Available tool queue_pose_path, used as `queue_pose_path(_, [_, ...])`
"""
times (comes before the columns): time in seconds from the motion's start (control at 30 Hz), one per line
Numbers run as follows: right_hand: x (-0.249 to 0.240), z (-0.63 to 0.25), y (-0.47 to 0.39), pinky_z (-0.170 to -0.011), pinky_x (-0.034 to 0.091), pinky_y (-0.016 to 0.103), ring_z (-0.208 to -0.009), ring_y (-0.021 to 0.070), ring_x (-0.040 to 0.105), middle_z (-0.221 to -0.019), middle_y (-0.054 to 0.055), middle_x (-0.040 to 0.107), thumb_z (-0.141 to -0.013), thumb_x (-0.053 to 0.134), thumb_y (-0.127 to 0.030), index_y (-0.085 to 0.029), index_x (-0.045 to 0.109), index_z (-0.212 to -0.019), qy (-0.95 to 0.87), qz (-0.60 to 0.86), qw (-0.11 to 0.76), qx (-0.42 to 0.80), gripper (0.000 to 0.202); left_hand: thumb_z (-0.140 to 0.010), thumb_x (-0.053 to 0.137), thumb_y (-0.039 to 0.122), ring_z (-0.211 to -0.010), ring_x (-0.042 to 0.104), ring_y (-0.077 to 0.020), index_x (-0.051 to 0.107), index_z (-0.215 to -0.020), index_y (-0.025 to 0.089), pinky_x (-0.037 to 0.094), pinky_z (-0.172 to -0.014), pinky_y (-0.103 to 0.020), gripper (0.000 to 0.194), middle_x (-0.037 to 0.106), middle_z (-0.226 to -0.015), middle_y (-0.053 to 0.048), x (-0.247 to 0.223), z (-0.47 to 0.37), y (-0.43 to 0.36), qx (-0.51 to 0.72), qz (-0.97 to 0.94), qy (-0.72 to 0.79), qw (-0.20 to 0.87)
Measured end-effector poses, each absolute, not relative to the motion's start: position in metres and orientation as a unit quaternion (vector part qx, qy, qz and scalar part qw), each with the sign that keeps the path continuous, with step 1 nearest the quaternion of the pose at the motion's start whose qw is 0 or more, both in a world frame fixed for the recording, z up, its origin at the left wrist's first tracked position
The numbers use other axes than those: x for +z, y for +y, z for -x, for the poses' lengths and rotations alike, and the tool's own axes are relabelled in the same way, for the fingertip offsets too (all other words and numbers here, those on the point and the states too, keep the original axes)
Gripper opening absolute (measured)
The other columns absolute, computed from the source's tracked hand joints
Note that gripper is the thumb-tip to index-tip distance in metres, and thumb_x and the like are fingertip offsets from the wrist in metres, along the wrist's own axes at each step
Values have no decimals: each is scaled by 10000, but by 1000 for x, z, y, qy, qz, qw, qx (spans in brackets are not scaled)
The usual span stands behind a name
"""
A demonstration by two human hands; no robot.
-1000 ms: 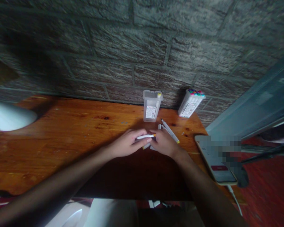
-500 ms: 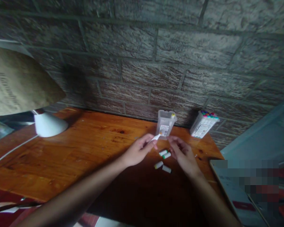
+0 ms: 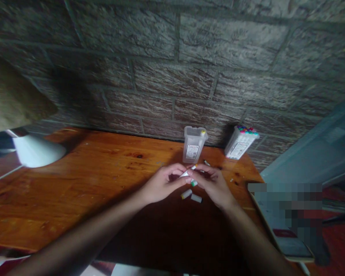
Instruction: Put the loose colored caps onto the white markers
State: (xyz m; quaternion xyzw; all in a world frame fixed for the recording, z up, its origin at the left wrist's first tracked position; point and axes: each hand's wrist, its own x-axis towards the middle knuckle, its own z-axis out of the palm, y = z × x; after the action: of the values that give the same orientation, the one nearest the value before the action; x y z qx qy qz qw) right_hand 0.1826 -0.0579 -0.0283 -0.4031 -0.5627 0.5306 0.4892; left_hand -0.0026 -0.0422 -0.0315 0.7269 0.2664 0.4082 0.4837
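My left hand (image 3: pixel 158 186) grips the body of a white marker (image 3: pixel 185 174), slanting up to the right. At its upper end, the fingers of my right hand (image 3: pixel 214 184) close round a white cap (image 3: pixel 193 167) with an orange end. Both hands meet there, just in front of a clear plastic marker case (image 3: pixel 192 145) holding one yellow-ended marker (image 3: pixel 203 132). Below the hands lie a yellow-ended cap (image 3: pixel 186 194) and a dark-ended cap (image 3: pixel 196 198). A green-ended cap (image 3: pixel 194 183) is partly hidden by my fingers.
A second case (image 3: pixel 240 143), full of colourful markers, stands at the back right. On the left is a lamp with a white base (image 3: pixel 38 150). A brick-patterned wall (image 3: pixel 152 88) runs behind the wooden table (image 3: pixel 103 168). A small piece (image 3: pixel 207 163) lies beyond my right hand.
My right hand has moved left to join my left hand at the marker's tip, where the orange-ended cap now sits. The view has shifted slightly, moving the scene left and up.
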Motion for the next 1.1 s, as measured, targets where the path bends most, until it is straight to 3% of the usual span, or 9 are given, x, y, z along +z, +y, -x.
queue_pose_path(0.1, [-27, -183, -56, -620, 447, 224, -693, 106, 584, -809, -12, 699, -760, 795, -372, -241, 784, -857, -533, 397, 522, 535, 163, -944, 598, 294, -869, 659, -146, 690, -978, 127, 504, -812, -253, 193, 719, -938, -58, -31, 3, -43, 385, -731, 269, 495])
queue_pose_path(0.23, [-23, -189, -53, -453, 282, 202, -493, 47, 376, -649, -51, 593, -728, 823, -375, -213, 744, -777, -461, 392, 584, 541, 187, -970, 550, 325, -809, 646, -137, 713, -936, 127, 490, -759, -241, 258, 722, -886, -51, -28, 2, -45, 344, -734, 287, 510])
queue_pose_path(0.37, [-21, -192, -52, -425, 177, 209, -460, 31, 270, -608, -71, 517, -704, 842, -386, -207, 724, -802, -414, 388, 608, 555, 236, -938, 598, 330, -781, 638, -141, 716, -894, 118, 484, -734, -241, 247, 717, -841, -49, -26, 2, -46, 338, -728, 295, 519])
queue_pose_path(0.9, [-24, -186, -56, -475, 262, 216, -503, 55, 358, -622, -41, 561, -780, 770, -439, -187, 746, -803, -534, 396, 518, 539, 255, -892, 665, 307, -803, 658, -149, 725, -922, 143, 505, -753, -247, 177, 738, -892, -47, -32, 3, -44, 405, -716, 273, 499])
queue_pose_path(1.1, [-28, -186, -56, -465, 260, 222, -478, 61, 356, -592, -44, 552, -828, 704, -499, -195, 753, -866, -523, 415, 524, 529, 310, -917, 632, 299, -819, 670, -148, 728, -937, 141, 512, -768, -247, 185, 749, -912, -52, -30, 2, -43, 402, -704, 277, 515])
